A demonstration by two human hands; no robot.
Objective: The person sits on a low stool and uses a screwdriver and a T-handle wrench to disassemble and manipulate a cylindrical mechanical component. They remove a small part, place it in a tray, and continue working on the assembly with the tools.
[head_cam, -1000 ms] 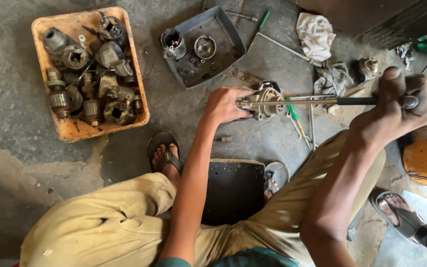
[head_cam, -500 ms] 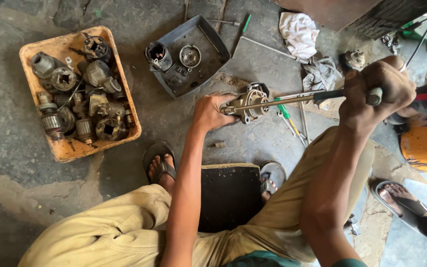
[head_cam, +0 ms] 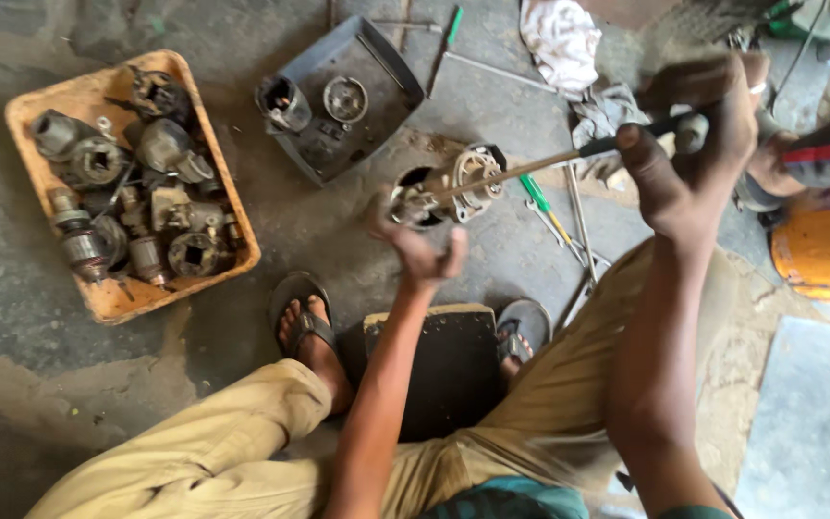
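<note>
Left hand (head_cam: 422, 252) wrapped round the front of a grimy motor part (head_cam: 449, 187), held up over the concrete floor (head_cam: 319, 231). Right hand (head_cam: 698, 144) fisted tight on a long screwdriver (head_cam: 549, 163), tip poked into that part. Orange tray (head_cam: 98, 298) of old motor bits well off left.

Orange tray (head_cam: 26, 111) to my left on the concrete floor (head_cam: 338, 231), heaped with greasy motor parts (head_cam: 132, 192). Grey tray (head_cam: 391, 72) further ahead, holding a cylindrical housing (head_cam: 283, 103) and a round metal disc (head_cam: 345, 98). Green-handled screwdriver (head_cam: 451, 29) beyond it, by a thin metal rod (head_cam: 497, 70). White rag (head_cam: 561, 40) crumpled at the top. Another green and yellow tool (head_cam: 542, 199) lies on the floor. Black pad (head_cam: 449, 370) between my sandalled feet. Orange container (head_cam: 823, 245) at far right.
</note>
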